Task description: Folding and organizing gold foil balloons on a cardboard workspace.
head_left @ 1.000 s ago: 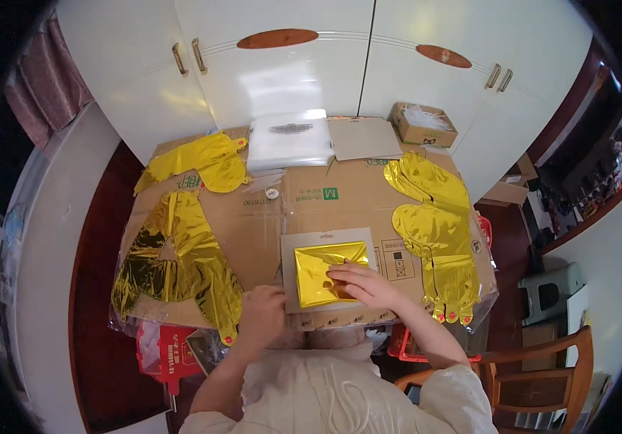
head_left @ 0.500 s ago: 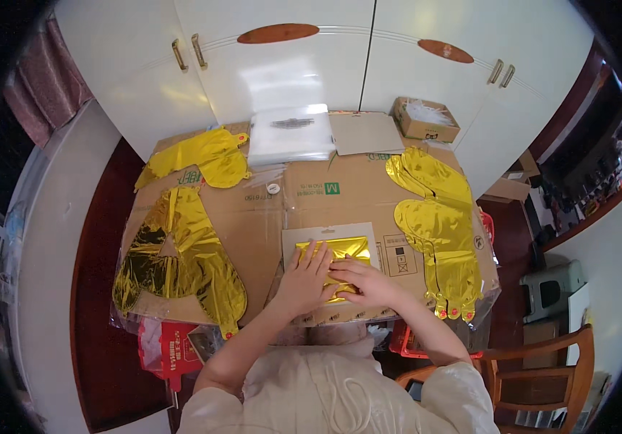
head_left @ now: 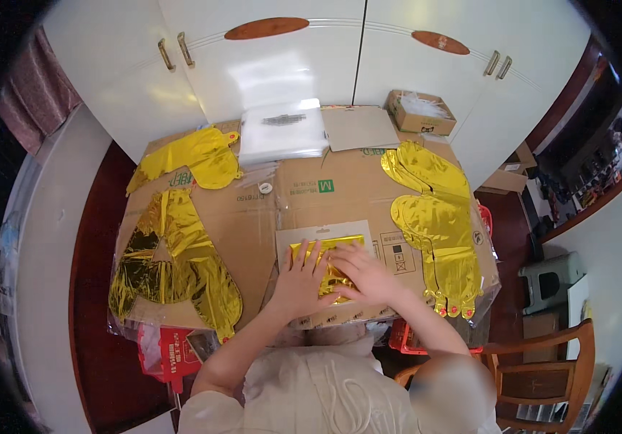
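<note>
Folded gold foil (head_left: 333, 281) is covered on its grey card (head_left: 301, 234), cardboard-topped tabletop's (head_left: 246, 242) near edge, by L hand (head_left: 299, 282) & R hand (head_left: 369, 276), approx equally near; grip's wide on both, nothing pinched tbh.

Head-worn fisheye view, tilted downward
Looks from near above the table (head_left: 325, 210) across to the white cabinet (head_left: 289, 72) beyond.

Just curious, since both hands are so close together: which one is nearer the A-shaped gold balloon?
Left. The left hand lies on the folded gold foil, to the right of the A-shaped balloon; the right hand is on the same foil, farther right.
</note>
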### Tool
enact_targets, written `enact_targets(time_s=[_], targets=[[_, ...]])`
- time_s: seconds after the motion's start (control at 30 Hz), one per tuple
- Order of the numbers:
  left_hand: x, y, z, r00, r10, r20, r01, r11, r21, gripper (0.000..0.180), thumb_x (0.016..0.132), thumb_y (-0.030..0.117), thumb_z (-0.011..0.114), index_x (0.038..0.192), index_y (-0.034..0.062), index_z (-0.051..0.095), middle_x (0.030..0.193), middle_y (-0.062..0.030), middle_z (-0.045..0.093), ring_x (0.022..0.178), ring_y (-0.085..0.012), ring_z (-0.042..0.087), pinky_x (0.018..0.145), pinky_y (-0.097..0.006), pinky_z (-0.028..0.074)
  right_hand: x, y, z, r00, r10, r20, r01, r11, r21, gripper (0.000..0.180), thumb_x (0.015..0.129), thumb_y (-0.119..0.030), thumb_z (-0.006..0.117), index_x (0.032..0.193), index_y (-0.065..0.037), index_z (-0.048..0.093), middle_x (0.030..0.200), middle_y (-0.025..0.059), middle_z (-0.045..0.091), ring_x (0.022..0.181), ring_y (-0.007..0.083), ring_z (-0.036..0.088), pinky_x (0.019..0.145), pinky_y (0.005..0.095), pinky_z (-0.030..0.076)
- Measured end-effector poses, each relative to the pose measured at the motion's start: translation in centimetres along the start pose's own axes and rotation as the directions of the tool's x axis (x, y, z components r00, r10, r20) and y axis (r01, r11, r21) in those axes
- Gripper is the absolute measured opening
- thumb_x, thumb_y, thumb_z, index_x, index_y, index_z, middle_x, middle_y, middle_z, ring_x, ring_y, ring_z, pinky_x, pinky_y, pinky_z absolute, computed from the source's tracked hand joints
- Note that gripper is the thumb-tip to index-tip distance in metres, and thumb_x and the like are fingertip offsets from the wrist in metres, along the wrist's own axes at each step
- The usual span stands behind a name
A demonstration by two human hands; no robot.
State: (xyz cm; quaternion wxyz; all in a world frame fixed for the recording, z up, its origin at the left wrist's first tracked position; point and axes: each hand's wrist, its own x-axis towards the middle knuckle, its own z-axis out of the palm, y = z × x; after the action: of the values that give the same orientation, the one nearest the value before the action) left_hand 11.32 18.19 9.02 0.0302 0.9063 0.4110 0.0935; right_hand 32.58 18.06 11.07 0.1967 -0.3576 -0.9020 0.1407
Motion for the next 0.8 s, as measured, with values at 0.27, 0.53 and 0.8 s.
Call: enact_targets(time_s=[0.27, 0.53, 0.8], targets=[[0.0, 0.4, -0.2, 0.999, -0.031, -0.035, 0.03, 0.999, -0.045, 0.087, 0.081, 0.066, 0.051, 0.14, 0.0018, 0.042, 0.15, -0.0215, 0.03, 0.138, -0.0493, 0.02, 0.104, -0.073, 0.014, -0.4, 1.4, 1.5, 0.986, 0.138, 0.091, -0.095, 0.924, -0.371, 0.096, 0.081, -0.075, 0.04, 0.143, -0.001, 0.035, 0.151, 0.0229, 0.028, 0.141, 0.0441, 0.019, 0.114, 0.0581, 0.012], [-0.4, -0.2, -0.6, 0.999, -0.024, 0.022, 0.025, 0.999, -0.02, 0.095, 0.078, 0.071, 0.05, 0.147, 0.0092, 0.032, 0.151, -0.021, 0.027, 0.14, -0.0493, 0.016, 0.1, -0.076, 0.013, 0.2, 1.1, 0.6, 0.979, 0.138, 0.151, -0.065, 0.91, -0.409, 0.096, 0.082, -0.075, 0.041, 0.145, -0.003, 0.033, 0.152, 0.0234, 0.024, 0.141, 0.0456, 0.016, 0.112, 0.0623, 0.009], [-5.7, 1.8, -3.3, 0.985, -0.155, -0.074, 0.094, 0.85, -0.519, 0.067, 0.083, 0.042, 0.069, 0.131, 0.0002, 0.047, 0.135, -0.0224, 0.047, 0.123, -0.038, 0.046, 0.102, -0.049, 0.037, 16.5, 11.7, -4.3, 0.995, 0.055, -0.085, -0.072, 0.976, -0.205, 0.066, 0.089, -0.041, 0.055, 0.139, 0.0, 0.039, 0.146, 0.0237, 0.036, 0.135, 0.0423, 0.032, 0.112, 0.0513, 0.025]])
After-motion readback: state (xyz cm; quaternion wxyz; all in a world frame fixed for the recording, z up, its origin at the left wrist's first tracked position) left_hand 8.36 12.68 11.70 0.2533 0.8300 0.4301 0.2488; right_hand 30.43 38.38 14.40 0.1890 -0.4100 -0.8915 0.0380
